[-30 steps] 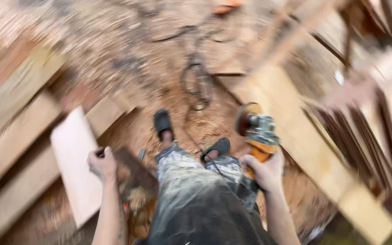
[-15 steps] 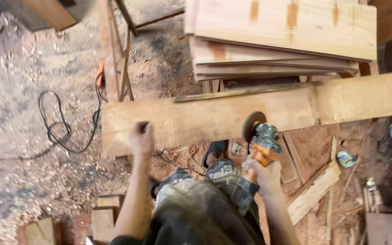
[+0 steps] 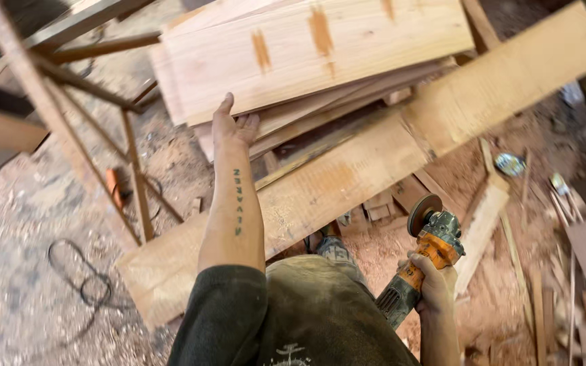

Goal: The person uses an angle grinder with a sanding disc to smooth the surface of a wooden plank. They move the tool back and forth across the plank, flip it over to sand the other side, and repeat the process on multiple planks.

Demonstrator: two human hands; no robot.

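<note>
My left hand reaches forward, palm up, with its fingers under the near edge of the top pale wooden board of a stack. My right hand grips the handle of an orange and grey angle grinder, disc end pointing away, low at my right side. A long thick plank lies diagonally across the view between me and the stack, above my legs.
A wooden frame of thin slats stands at the left. A black cable loops over the sawdust-covered floor at the lower left. Loose offcuts and strips litter the ground at the right.
My view has swung up from the floor to the board stack. My left hand left the plank and reached to the top board's edge. The grinder stays in my right hand.
</note>
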